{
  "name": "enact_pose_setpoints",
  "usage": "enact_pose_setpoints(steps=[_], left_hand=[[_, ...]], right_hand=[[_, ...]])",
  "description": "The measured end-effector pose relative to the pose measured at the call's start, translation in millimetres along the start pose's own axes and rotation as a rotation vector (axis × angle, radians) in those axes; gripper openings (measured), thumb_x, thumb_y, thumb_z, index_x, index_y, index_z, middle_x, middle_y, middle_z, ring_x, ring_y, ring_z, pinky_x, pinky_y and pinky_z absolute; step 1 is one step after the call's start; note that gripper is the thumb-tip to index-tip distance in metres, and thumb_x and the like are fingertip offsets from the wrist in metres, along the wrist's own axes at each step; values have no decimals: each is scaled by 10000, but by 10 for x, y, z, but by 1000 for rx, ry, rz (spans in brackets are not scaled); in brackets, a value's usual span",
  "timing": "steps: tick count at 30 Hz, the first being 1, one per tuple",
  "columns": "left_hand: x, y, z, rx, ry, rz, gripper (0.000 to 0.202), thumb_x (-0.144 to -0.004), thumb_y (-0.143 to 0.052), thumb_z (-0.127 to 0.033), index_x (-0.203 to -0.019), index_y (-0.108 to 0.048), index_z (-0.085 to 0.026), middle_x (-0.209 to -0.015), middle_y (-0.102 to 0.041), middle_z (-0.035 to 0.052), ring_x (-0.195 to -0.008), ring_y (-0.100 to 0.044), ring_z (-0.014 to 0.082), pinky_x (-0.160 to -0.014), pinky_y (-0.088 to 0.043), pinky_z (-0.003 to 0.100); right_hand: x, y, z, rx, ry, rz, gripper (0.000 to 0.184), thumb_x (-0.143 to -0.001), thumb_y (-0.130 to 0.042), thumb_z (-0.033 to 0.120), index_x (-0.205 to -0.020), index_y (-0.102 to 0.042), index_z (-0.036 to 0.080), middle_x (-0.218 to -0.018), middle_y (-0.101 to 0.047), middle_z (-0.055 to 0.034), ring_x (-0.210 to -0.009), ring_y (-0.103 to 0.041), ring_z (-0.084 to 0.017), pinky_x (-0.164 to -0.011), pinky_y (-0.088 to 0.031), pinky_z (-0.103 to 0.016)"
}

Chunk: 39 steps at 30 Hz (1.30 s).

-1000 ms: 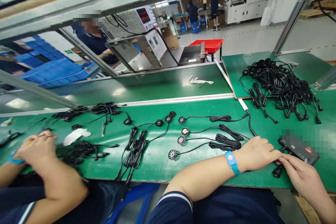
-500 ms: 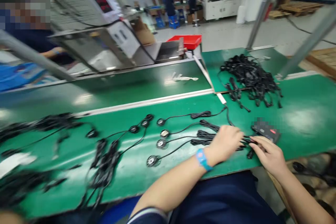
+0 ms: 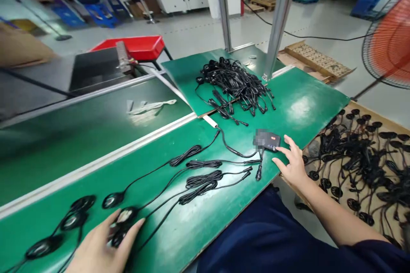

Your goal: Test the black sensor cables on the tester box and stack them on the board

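My left hand (image 3: 99, 243) is low at the left, thumb and index finger apart around round black discs with cables. One disc (image 3: 127, 214) has a pale centre; another lies partly hidden under my fingers, and I see no firm grip. My right hand (image 3: 293, 164) is open beside a small black box (image 3: 269, 140) with a red mark, a fingertip at its near edge. Short leads come from the box, one with a loose plug (image 3: 259, 172). A bundled cable (image 3: 204, 164) runs from the pale-centred disc towards these leads. More bundled cables (image 3: 198, 192) lie in front of it.
A heap of black cables (image 3: 237, 81) sits on a raised green board at the back. Several discs and cables fill a cardboard box (image 3: 355, 170) at the right, below the table edge. A fan (image 3: 389, 38), metal posts (image 3: 277, 25) and a red tray (image 3: 137, 47) stand around.
My view has swung right. My hands were together at the cable ends; now they are far apart, the left over the discs, the right at the black box.
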State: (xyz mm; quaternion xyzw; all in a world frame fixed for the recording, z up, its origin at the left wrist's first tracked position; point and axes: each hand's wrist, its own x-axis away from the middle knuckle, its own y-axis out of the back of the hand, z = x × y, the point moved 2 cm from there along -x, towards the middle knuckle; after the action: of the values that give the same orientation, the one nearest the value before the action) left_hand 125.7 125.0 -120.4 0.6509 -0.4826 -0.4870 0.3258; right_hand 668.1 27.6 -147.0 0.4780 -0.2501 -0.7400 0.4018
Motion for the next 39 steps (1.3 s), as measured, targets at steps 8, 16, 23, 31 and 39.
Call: enact_pose_setpoints(steps=[8, 16, 23, 31, 39], left_hand=[[-43, 57, -241, 88, 95, 130, 506, -857, -553, -587, -1125, -630, -164, -971, -710, 108, -824, -662, 259, -827, -554, 409], [-14, 31, -154, 160, 131, 129, 462, -843, -604, -545, -1109, -625, -167, -913, -673, 61, -783, -618, 217, -801, -537, 379], [-26, 48, -179, 204, 161, 135, 488, -829, -611, -556, -1105, -630, -153, -923, -673, 60, -778, -618, 198, -790, -545, 354], [-46, 46, -117, 262, 152, 141, 497, -803, -660, -585, -1082, -647, -174, -854, -665, 52, -722, -602, 201, -724, -539, 350], [-30, 13, -40, 302, 172, 120, 536, -802, -703, -605, -1119, -654, -175, -854, -680, 46, -724, -612, 201, -718, -524, 338]], right_hand=[[-90, 27, -99, 78, 51, 50, 396, -972, -600, 534, -1152, -715, 201, -1602, -402, -152, -1358, -521, -372, -1124, -391, -495], [-70, 5, -113, 121, 47, 72, 352, -1007, -562, 512, -1159, -710, 230, -1574, -458, -115, -1345, -521, -322, -1068, -373, -404], [-102, 44, -37, 92, 54, 61, 332, -1021, -559, 484, -1167, -699, 220, -1539, -494, -126, -1304, -548, -303, -1066, -352, -385], [-110, 23, -81, 97, 79, 25, 348, -1012, -560, 528, -1150, -707, 245, -1512, -520, -117, -1257, -582, -333, -1001, -390, -430], [-93, -6, -124, 105, 84, 14, 296, -999, -576, 454, -1166, -709, 248, -1492, -546, -115, -1224, -609, -319, -974, -426, -420]])
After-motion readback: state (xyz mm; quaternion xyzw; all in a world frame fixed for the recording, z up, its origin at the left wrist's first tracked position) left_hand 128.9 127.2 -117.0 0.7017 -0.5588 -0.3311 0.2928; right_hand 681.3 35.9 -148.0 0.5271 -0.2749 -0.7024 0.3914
